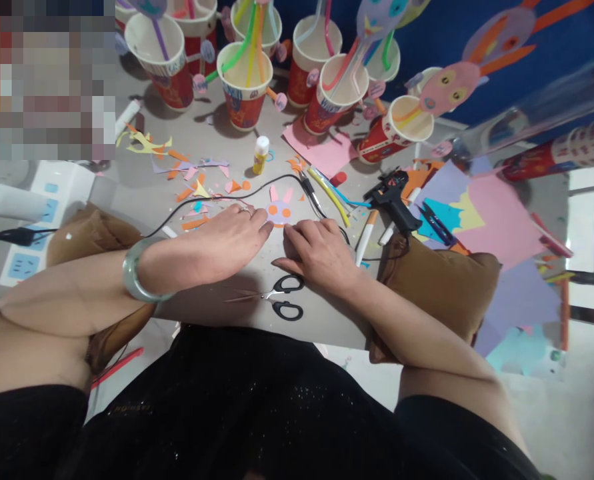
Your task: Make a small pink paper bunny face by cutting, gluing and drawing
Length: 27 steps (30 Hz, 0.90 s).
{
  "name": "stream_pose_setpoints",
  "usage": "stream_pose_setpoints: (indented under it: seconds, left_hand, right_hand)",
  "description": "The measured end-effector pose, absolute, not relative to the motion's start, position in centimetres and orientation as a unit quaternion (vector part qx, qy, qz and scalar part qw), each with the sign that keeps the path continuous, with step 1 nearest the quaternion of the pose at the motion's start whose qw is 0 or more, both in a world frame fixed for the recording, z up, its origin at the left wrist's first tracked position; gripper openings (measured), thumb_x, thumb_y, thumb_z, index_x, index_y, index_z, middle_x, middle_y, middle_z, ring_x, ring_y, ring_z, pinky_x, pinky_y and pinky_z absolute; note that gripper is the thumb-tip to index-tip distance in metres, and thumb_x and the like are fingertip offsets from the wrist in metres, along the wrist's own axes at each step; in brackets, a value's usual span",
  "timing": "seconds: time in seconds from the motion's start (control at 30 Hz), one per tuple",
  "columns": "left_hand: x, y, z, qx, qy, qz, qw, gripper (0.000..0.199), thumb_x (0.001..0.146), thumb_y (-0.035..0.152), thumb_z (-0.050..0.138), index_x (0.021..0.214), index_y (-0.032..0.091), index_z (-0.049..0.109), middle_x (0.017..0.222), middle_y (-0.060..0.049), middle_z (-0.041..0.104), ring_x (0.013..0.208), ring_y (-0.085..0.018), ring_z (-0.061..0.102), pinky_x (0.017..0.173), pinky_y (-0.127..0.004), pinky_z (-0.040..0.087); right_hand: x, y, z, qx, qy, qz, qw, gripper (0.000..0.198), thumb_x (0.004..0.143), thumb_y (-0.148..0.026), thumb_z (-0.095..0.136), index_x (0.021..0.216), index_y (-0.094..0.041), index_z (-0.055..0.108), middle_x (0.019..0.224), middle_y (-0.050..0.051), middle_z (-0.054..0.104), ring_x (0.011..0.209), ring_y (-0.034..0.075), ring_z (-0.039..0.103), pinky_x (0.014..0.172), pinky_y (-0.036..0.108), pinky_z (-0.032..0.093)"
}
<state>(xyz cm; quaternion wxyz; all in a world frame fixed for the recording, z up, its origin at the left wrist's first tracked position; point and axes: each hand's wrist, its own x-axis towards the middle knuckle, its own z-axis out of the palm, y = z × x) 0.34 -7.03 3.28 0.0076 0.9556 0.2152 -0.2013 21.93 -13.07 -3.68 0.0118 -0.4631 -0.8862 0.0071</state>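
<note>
A small purple paper rabbit face (278, 213) with pink ears and orange round spots lies on the table between my hands. My left hand (231, 239) reaches in from the left, its fingertips at the face's lower left edge. My right hand (321, 250) rests at the lower right of the face, fingers bent on the table and thumb apart. Neither hand visibly grips anything. Below my right thumb, black-handled scissors (287, 298) lie with their blades slightly apart. A yellow glue stick (260, 156) with a white cap stands beyond the face.
Red paper cups (247, 87) with straws and paper faces line the back. Coloured scraps (197, 177) lie left. A black glue gun (394, 200) with its cable, a white marker (366, 238), a brown cushion (431, 287) and paper sheets (507, 213) are right. A power strip (27, 230) is far left.
</note>
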Motion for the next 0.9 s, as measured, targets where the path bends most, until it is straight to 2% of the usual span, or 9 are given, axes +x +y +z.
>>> stream_pose_setpoints:
  seconds: [0.13,0.27,0.47,0.53,0.7,0.9]
  left_hand:
    - [0.1,-7.2,2.3,0.967,0.204,-0.151,-0.003,0.032,0.096,0.003,0.043,0.120,0.004,0.065,0.118,-0.018,0.064,0.099,-0.029,0.065,0.083,-0.040,0.043]
    - [0.0,-7.0,1.6,0.970,0.202,-0.139,0.006,0.025,0.094,0.004,0.050,0.112,0.005,0.067,0.111,-0.016,0.066,0.101,-0.029,0.063,0.083,-0.038,0.042]
    - [-0.1,-6.5,1.9,0.969,0.186,-0.163,0.018,0.026,0.092,0.005,0.050,0.110,0.006,0.068,0.109,-0.013,0.066,0.097,-0.029,0.063,0.081,-0.039,0.042]
    - [-0.2,-6.4,1.8,0.969,0.185,-0.160,0.024,0.027,0.093,0.005,0.049,0.111,0.006,0.069,0.111,-0.014,0.067,0.098,-0.029,0.063,0.081,-0.039,0.043]
    - [-0.4,-6.2,1.5,0.973,0.185,-0.137,0.033,0.033,0.093,0.003,0.045,0.115,0.007,0.070,0.116,-0.016,0.068,0.099,-0.028,0.063,0.085,-0.039,0.045]
    - [0.1,-6.1,2.3,0.958,0.206,-0.193,0.044,0.034,0.092,0.003,0.047,0.116,0.006,0.071,0.119,-0.018,0.067,0.103,-0.027,0.062,0.087,-0.037,0.044]
  right_hand:
    - [22.0,-13.1,-3.7,-0.463,-0.886,-0.004,0.028,0.066,0.098,-0.064,0.055,0.130,-0.007,0.060,0.102,0.014,0.067,0.091,0.028,0.055,0.087,0.040,0.031]
    - [22.0,-13.2,-3.8,-0.455,-0.889,-0.008,0.053,0.057,0.099,-0.064,0.052,0.119,-0.012,0.063,0.099,0.011,0.068,0.087,0.025,0.055,0.087,0.038,0.031]
    - [22.0,-13.3,-3.8,-0.457,-0.888,0.000,0.057,0.050,0.098,-0.061,0.058,0.110,-0.013,0.064,0.102,0.012,0.069,0.088,0.025,0.056,0.089,0.038,0.032]
    - [21.9,-13.3,-3.7,-0.453,-0.890,0.007,0.053,0.052,0.099,-0.061,0.056,0.113,-0.012,0.065,0.103,0.013,0.069,0.089,0.025,0.056,0.088,0.039,0.032]
    - [21.6,-13.1,-3.4,-0.441,-0.896,0.022,0.037,0.062,0.100,-0.063,0.051,0.134,-0.012,0.060,0.105,0.013,0.068,0.092,0.026,0.055,0.086,0.040,0.032]
    - [21.2,-12.9,-3.3,-0.445,-0.896,0.015,0.011,0.071,0.097,-0.068,0.052,0.141,-0.013,0.056,0.107,0.013,0.066,0.092,0.027,0.054,0.084,0.040,0.031]
